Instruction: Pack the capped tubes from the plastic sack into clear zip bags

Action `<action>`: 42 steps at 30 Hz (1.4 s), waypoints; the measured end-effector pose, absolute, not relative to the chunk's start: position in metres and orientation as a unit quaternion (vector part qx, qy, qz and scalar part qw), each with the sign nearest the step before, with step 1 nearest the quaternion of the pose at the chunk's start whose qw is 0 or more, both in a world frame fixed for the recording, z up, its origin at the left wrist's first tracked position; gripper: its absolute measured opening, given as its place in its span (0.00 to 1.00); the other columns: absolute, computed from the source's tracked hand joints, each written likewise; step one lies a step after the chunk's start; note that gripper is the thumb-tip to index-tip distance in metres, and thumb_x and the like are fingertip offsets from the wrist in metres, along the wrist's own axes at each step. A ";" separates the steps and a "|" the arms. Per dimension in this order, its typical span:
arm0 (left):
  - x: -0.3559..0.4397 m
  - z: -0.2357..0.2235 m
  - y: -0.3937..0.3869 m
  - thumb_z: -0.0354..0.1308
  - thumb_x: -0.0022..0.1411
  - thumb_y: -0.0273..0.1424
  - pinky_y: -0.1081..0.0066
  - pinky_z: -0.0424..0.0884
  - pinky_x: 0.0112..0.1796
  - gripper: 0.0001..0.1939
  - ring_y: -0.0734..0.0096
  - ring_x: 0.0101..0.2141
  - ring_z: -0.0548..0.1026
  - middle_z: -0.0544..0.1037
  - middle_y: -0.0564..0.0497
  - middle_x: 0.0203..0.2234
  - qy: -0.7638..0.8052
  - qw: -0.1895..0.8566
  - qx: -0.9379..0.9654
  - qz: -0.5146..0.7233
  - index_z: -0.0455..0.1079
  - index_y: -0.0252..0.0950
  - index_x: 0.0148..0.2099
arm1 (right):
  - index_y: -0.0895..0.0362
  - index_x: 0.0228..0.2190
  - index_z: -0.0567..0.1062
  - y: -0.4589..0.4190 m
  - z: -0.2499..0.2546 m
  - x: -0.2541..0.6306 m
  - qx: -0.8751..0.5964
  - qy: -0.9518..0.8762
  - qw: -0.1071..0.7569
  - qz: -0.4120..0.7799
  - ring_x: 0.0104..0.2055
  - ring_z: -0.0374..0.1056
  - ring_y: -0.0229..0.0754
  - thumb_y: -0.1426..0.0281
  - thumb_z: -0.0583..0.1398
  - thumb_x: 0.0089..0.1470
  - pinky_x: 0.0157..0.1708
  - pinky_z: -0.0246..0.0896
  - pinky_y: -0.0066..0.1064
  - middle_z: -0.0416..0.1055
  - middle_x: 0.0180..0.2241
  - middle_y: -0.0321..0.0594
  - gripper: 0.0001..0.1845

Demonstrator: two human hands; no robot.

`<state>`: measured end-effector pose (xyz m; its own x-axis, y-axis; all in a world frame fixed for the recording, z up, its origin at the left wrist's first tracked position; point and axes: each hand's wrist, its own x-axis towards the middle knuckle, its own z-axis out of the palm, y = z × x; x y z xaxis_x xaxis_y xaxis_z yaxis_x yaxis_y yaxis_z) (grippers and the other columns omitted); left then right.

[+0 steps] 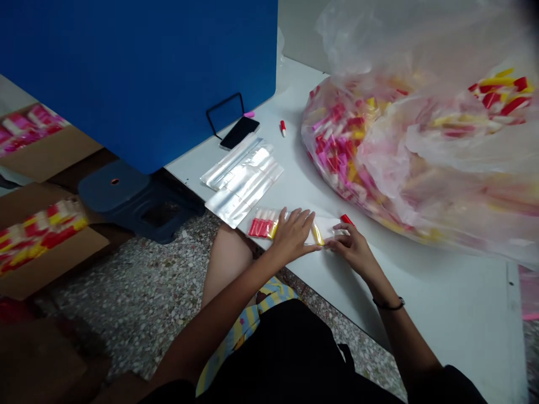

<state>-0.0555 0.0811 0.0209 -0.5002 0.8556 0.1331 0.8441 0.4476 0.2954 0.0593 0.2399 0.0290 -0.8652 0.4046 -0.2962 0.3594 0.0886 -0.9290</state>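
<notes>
A clear plastic bag (334, 225) lies along the front edge of the white table, with a row of small red-and-white and yellow-and-white tubes (261, 226) in its left part. My left hand (293, 233) rests flat over the bag's middle, fingers stretched out, hiding some tubes. One yellow tube (317, 233) shows in the bag just right of that hand. At the bag's right end, my right hand (351, 247) has its thumb and fingers pinched on the plastic. Just beyond its fingertips lies a red tube (347, 219).
A large translucent sack (379, 146) of mixed tubes fills the right back. Flat clear bags (244, 182), a phone (240, 132) and a loose red-and-white tube (283, 128) lie on the table (446, 303). Left are a blue panel (138, 73), a stool (112, 191) and filled cartons (54, 258).
</notes>
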 end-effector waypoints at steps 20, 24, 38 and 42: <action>-0.057 0.025 0.082 0.52 0.60 0.47 0.46 0.44 0.60 0.38 0.51 0.62 0.53 0.57 0.40 0.64 0.841 0.057 0.512 0.164 0.50 0.31 0.66 | 0.56 0.58 0.50 0.223 0.029 0.067 -0.167 -0.757 -0.026 0.631 0.51 0.69 0.45 0.59 0.58 0.56 0.57 0.57 0.47 0.75 0.46 0.49 0.35; -0.063 0.029 0.082 0.51 0.61 0.45 0.50 0.49 0.58 0.35 0.51 0.60 0.56 0.60 0.40 0.62 0.832 0.067 0.527 0.157 0.53 0.30 0.65 | 0.54 0.58 0.51 0.223 0.032 0.072 -0.158 -0.763 0.015 0.626 0.48 0.70 0.45 0.60 0.56 0.57 0.54 0.61 0.46 0.75 0.46 0.47 0.31; -0.057 0.030 0.074 0.52 0.62 0.46 0.54 0.56 0.52 0.37 0.50 0.57 0.59 0.58 0.40 0.63 0.836 0.038 0.538 0.103 0.49 0.32 0.67 | 0.57 0.36 0.70 0.263 0.020 0.105 -0.213 -0.947 0.169 0.173 0.37 0.65 0.48 0.70 0.52 0.55 0.35 0.64 0.39 0.67 0.37 0.48 0.09; -0.043 0.036 0.076 0.58 0.54 0.51 0.54 0.59 0.47 0.48 0.49 0.50 0.63 0.66 0.36 0.55 0.872 0.037 0.472 0.124 0.47 0.29 0.67 | 0.57 0.35 0.69 0.262 0.034 0.103 -0.225 -0.934 0.154 0.230 0.33 0.66 0.45 0.70 0.54 0.53 0.33 0.63 0.37 0.68 0.34 0.44 0.07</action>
